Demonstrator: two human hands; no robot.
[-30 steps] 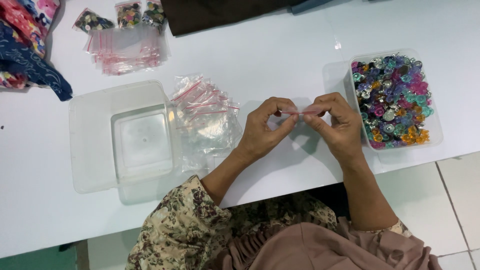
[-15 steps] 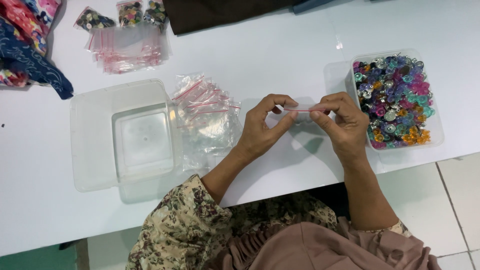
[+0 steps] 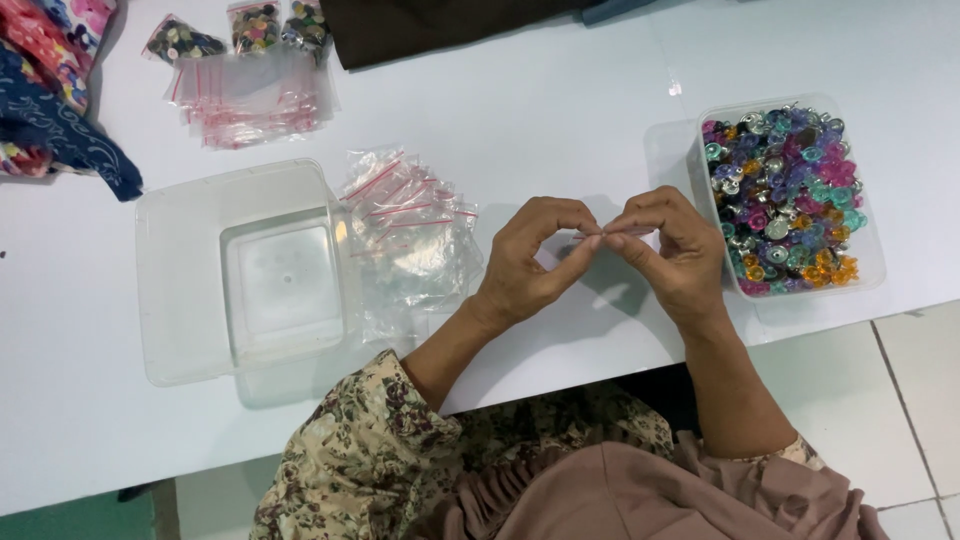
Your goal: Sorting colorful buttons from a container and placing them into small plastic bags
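Both hands pinch a small clear plastic zip bag (image 3: 612, 236) w/ red seal strip, held above the white surface (image 3: 560, 110). Left hand (image 3: 530, 265) and right hand (image 3: 670, 255) fingers closed on its top edge, tips nearly touching. Bag looks light, limp, slippery; best gripped along the stiffer seal. Clear tub of coloured gem buttons (image 3: 785, 195) just right of the fingers.

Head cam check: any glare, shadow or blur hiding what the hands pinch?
Head view: even, soft light; a faint shadow on the white table under both hands. Left hand and right hand are sharp, but the small clear bag pinched between them is see-through and barely readable. No strong glare.
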